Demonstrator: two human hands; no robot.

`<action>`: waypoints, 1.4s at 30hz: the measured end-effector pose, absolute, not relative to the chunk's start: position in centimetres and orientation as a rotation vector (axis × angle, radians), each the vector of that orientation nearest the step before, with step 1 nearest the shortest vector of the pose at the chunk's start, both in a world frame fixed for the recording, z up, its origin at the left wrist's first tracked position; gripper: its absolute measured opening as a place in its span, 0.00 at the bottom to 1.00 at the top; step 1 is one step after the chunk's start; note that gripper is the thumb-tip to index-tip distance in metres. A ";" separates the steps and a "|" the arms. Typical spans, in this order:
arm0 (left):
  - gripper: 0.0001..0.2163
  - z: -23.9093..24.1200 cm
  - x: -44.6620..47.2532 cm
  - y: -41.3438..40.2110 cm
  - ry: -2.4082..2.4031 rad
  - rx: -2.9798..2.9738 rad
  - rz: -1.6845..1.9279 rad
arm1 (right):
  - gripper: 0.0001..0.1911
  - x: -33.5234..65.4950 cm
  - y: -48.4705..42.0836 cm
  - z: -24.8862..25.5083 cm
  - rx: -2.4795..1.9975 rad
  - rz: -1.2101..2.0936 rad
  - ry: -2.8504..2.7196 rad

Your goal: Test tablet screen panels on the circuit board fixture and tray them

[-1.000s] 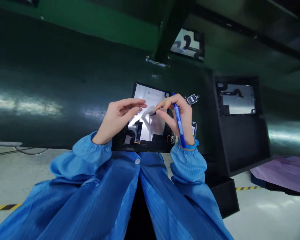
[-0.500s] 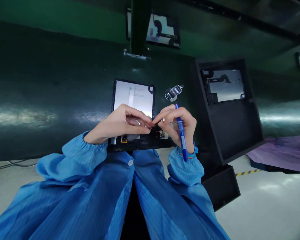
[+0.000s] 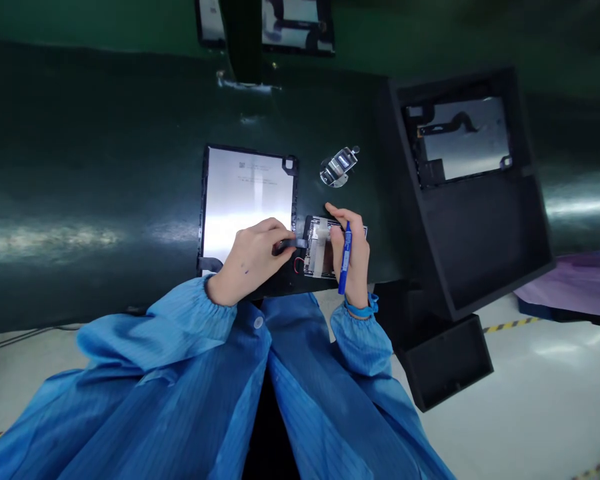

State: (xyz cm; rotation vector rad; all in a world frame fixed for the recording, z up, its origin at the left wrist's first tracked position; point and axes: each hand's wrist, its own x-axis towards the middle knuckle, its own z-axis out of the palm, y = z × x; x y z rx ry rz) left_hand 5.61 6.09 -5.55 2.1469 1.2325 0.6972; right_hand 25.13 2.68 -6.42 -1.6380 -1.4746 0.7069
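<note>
My left hand (image 3: 255, 257) is closed, pinching a dark flat ribbon cable (image 3: 300, 243) between thumb and fingers. The cable reaches to the left edge of a circuit board (image 3: 311, 233) with a pale strip of tape (image 3: 321, 248) across it. A blue marker pen (image 3: 345, 260) is tucked in my right hand (image 3: 357, 250), whose fingers rest at the board's right side and cover part of it. Left of the board lies a display panel (image 3: 247, 193) with a silvery back and black frame; my left hand covers its lower right part.
A shiny metal dispenser-like piece (image 3: 339, 167) stands behind the board. On the right, a black tray (image 3: 490, 247) holds another panel (image 3: 465, 140). A smaller black bin (image 3: 447, 363) sits below. More panels (image 3: 297, 27) are at the back, beside a dark post (image 3: 243, 40).
My hands have parted: the left now grips the ribbon cable, and the right has settled on the board with the marker still in it. The camera view has shifted.
</note>
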 end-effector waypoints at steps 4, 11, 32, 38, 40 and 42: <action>0.05 -5.7 5.9 6.1 1.248 2.155 0.693 | 0.11 25.2 2.7 -6.3 -1.629 0.753 -1.463; 0.06 -6.0 5.9 6.1 1.247 2.156 0.689 | 0.10 25.2 2.6 -6.3 -1.617 0.758 -1.453; 0.05 -6.0 6.5 6.1 1.252 2.252 0.646 | 0.19 25.5 3.3 -6.3 -1.637 0.625 -1.697; 0.06 -5.5 7.0 5.8 1.279 2.307 0.554 | 0.18 24.6 2.9 -6.6 -1.564 0.511 -1.448; 0.09 -4.3 5.8 5.4 1.311 2.270 0.615 | 0.16 24.6 2.5 -5.9 -1.512 0.514 -1.431; 0.15 -2.8 3.2 4.9 1.441 2.153 0.720 | 0.18 24.7 2.3 -5.1 -1.484 0.600 -1.640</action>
